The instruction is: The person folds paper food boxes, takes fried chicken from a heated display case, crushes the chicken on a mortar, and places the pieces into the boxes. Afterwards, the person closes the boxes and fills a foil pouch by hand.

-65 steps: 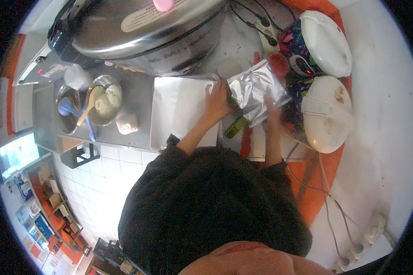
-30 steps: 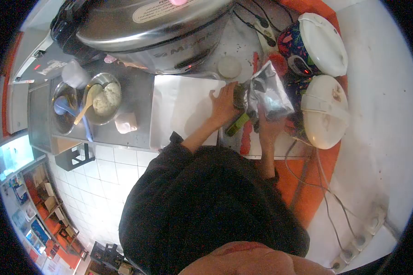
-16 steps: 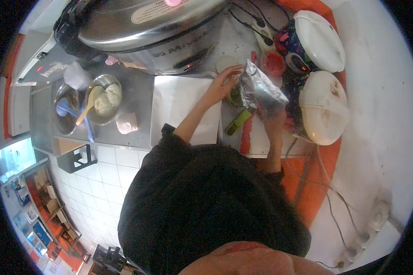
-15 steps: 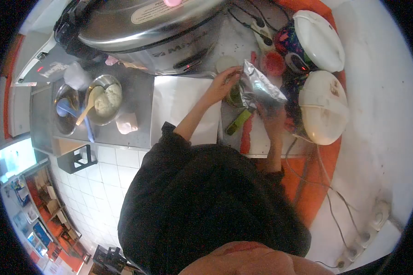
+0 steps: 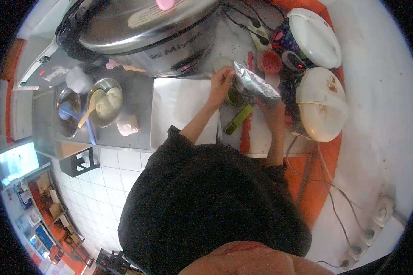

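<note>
A shiny silver foil piece [image 5: 256, 84] is held between my hands over the counter, slanting down to the right. My left hand [image 5: 221, 85] pinches its upper left corner with fingers closed. My right hand [image 5: 271, 114] grips its lower right part from beneath, the fingers partly hidden by the foil. Whether the foil is a sheet or a pouch, I cannot tell. Below it stands a round container with green contents [image 5: 235, 97], partly covered. A green flat object [image 5: 238, 120] and a red strip [image 5: 246, 133] lie just in front. A red round-topped container [image 5: 269, 62] is behind.
White paper sheets [image 5: 183, 112] lie left of my hands. A large steel cooker [image 5: 156, 55] stands behind them. Farther left are a metal bowl of rice with a wooden paddle [image 5: 108, 103] and a bowl with a blue ladle [image 5: 68, 112]. Two white-lidded appliances [image 5: 323, 105] and cords are at right.
The foil has shifted slightly left and lies flatter, its lower flap no longer hanging down. Both hands still hold it, and the left has moved a little left. The view has shifted slightly.
</note>
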`<state>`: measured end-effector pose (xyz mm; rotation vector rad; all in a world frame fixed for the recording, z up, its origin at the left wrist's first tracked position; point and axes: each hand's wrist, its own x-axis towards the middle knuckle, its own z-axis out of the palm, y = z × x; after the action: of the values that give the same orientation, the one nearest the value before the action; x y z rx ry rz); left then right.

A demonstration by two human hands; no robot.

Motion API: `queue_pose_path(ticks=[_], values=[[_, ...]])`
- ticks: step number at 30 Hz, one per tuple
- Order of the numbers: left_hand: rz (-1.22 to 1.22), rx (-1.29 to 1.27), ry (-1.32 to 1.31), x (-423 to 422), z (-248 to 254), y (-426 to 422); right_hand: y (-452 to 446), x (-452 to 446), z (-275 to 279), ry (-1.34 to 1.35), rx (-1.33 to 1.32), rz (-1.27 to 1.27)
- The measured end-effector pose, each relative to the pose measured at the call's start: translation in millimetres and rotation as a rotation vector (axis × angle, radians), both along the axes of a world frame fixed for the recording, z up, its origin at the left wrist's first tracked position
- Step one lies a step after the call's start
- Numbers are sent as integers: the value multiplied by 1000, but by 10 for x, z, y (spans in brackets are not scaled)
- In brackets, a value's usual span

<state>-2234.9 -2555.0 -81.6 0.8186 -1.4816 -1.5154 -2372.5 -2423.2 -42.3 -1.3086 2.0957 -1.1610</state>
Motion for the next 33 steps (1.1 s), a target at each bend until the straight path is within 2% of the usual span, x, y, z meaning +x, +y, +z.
queue_pose_path(ticks=[2, 6, 8, 11, 13, 14, 16, 18, 20, 22, 26, 29, 30, 31, 33], values=[[98, -68, 82, -66, -151, 42, 21, 1, -9, -41, 60, -11], [20, 25, 105, -111, -305, 44, -29, 144, 211, -119, 64, 6], [96, -61, 66, -133, -275, 58, -18, 141, 156, -133, 56, -18], [129, -94, 49, -159, -213, 80, 29, 148, 25, -171, -15, -80], [178, -93, 11, -171, -291, 98, 69, 280, 200, -191, -90, -151], [225, -94, -26, -182, -327, 103, 100, 256, 64, -189, -90, -151], [238, -31, -18, -187, -302, 118, 173, 206, -309, 60, -68, -203], [251, 33, -14, -190, -293, 133, 212, 172, -415, 58, -20, -196], [289, -79, -3, -196, -303, 114, 216, 148, -426, 55, 25, -185], [289, -99, 2, -175, -244, 98, 216, 127, -388, 113, -60, -142], [279, -87, -5, -143, -119, 88, 212, 109, -476, 186, -20, -195], [249, -44, 13, -126, -40, 87, 178, 192, -193, 219, 29, -208], [250, -44, 13, -133, -27, 80, 172, 211, -115, 142, 99, -225], [273, -104, 40, -141, -20, 79, 178, 234, -86, 62, 171, -243], [295, -160, 69, -129, -58, 113, 197, 252, -131, 101, 172, -246]])
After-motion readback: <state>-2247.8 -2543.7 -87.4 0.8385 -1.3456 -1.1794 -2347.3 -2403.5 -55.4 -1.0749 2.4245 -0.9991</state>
